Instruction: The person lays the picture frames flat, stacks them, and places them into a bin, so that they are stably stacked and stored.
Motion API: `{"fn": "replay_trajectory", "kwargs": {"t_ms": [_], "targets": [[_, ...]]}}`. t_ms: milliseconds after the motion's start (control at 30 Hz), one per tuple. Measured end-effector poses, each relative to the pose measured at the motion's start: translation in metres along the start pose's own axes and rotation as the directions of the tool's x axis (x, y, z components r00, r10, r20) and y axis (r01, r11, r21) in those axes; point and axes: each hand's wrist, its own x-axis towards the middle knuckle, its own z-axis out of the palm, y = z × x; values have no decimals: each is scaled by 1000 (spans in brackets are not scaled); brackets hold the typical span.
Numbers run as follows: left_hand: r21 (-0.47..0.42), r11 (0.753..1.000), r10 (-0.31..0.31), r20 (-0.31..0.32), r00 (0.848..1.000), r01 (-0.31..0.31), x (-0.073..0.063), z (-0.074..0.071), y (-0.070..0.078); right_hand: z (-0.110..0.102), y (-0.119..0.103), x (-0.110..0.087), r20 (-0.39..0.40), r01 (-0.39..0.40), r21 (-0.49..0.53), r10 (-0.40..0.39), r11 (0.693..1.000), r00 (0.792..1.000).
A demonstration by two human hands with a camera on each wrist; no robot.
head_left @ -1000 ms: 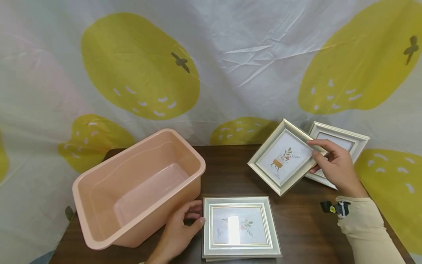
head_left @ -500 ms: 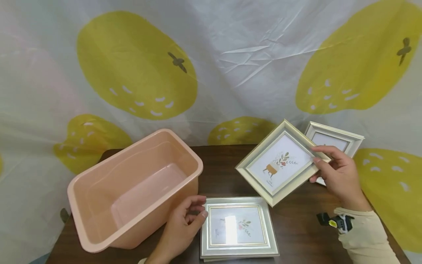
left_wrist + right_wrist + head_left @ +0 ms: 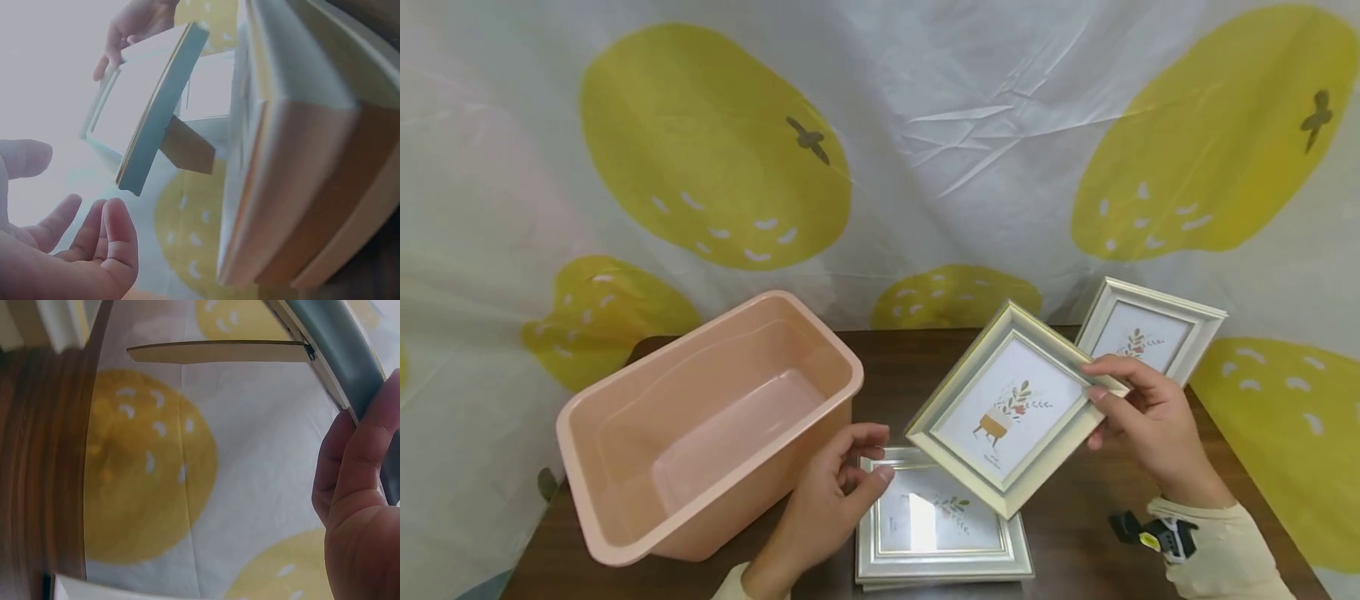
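Observation:
My right hand pinches the right corner of a pale gold picture frame with a plant print. This frame is tilted in the air and overlaps the frame stack below it in the head view. Its brown easel leg sticks out from the back in the right wrist view. Just left of the stacked picture frames is my left hand, thumb and fingers apart with nothing between them. The left wrist view shows the stack's layered edges close beside that hand.
A pink plastic bin occupies the left of the dark wooden table, with nothing in it. Another picture frame stands at the back right, partly covered by the right hand. Behind everything hangs a lemon-print cloth.
The right hand has brought the held picture frame left and nearer, from beside the standing frame to above the stack. My left hand has shifted slightly right and up.

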Motion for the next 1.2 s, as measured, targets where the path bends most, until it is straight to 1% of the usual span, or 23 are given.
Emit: {"fn": "replay_trajectory", "kwargs": {"t_ms": [100,233,333,400,533,733,800,900,967,1033,1200], "targets": [[-4,998,66,25,997,-66,6,0,3,9,-1,-3,34,-24,17,23,1000,999],[-7,992,127,61,990,-127,15,2,6,19,-1,-8,68,-15,-7,15,1000,998],[-2,988,151,93,984,-152,20,4,8,23,2,-9,99,31,-6,-31,999,995],[-6,987,160,121,980,-160,23,6,9,25,4,-9,130,59,24,-62,998,990],[-42,988,154,175,972,-149,27,10,12,28,7,-9,178,90,78,-102,993,979],[-132,986,136,239,961,-106,30,13,14,31,5,-13,200,102,150,-131,983,971],[-179,981,128,272,954,-81,30,14,14,33,5,-14,204,105,177,-141,979,969],[-232,971,132,320,938,-58,29,16,14,35,4,-14,208,105,217,-152,970,966],[-251,967,131,341,931,-44,28,17,13,36,4,-14,211,102,245,-156,964,965],[-236,970,144,335,931,-66,27,17,13,36,4,-14,211,97,263,-156,960,965],[-176,977,164,282,945,-117,26,14,12,34,5,-15,206,83,305,-151,949,967]]}}
